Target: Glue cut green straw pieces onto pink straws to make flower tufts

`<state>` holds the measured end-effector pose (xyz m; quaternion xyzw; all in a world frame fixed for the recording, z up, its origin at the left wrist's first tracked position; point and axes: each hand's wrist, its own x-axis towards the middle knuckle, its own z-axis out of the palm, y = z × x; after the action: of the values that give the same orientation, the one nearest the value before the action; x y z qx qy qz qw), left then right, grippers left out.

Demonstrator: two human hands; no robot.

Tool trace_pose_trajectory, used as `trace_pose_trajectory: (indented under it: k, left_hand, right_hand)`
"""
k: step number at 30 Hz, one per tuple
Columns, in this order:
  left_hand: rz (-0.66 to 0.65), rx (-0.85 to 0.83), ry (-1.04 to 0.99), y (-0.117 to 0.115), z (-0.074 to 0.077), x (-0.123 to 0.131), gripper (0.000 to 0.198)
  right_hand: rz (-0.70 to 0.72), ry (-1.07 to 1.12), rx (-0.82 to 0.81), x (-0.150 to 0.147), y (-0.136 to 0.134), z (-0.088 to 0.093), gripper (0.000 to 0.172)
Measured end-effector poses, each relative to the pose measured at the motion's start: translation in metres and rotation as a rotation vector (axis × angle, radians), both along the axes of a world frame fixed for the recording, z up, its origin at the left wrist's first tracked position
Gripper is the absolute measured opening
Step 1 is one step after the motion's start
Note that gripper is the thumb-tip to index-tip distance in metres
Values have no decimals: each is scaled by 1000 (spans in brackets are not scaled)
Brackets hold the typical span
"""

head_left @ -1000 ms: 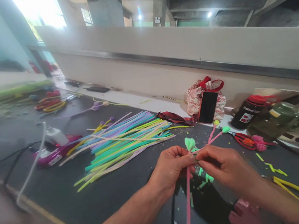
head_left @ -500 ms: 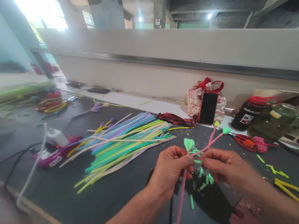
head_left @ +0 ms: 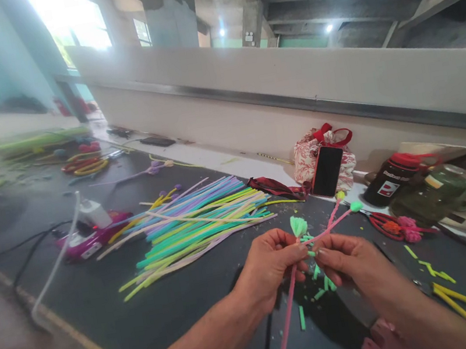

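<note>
My left hand (head_left: 273,259) pinches a pink pipe cleaner stem (head_left: 288,322) just below a fluffy green tuft (head_left: 298,226). The stem's lower part hangs down toward me. Two more pink branches slant up to the right from the grip, one tipped with a green bud (head_left: 355,206), the other with a yellow bud (head_left: 341,196). Close beside, my right hand (head_left: 347,256) has its thumb and fingers pressed together under these branches; what lies between the fingertips is hidden. A short green piece (head_left: 311,253) shows between the hands. Small cut green scraps (head_left: 302,317) lie on the dark table below.
Many coloured pipe cleaners (head_left: 200,221) lie spread left of centre. Behind stand a phone (head_left: 327,171), a patterned bag (head_left: 303,157) and a black bottle (head_left: 389,185). Red-handled pliers (head_left: 382,224) and yellow-handled pliers (head_left: 461,303) lie right, a purple power strip (head_left: 101,236) left.
The whole view has shifted slightly, so everything appears a little further right. Both hands keep nearly the same grip and position around the pink stem.
</note>
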<state>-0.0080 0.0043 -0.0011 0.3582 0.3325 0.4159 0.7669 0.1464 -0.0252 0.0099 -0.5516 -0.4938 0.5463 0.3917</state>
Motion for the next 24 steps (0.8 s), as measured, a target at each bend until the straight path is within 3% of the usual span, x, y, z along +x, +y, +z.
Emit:
trace_pose_trajectory:
  k: [7, 18, 24]
  left_hand:
    - [-38, -41, -29, -2, 1, 0, 25]
    - [-11, -45, -14, 0, -2, 1, 26]
    - [2, -46, -37, -1, -1, 1, 26]
  right_hand:
    - [49, 108, -27, 0, 1, -4, 27]
    - [-20, -18, 30, -3, -1, -4, 24]
    - [-4, 71, -4, -3, 2, -9, 25]
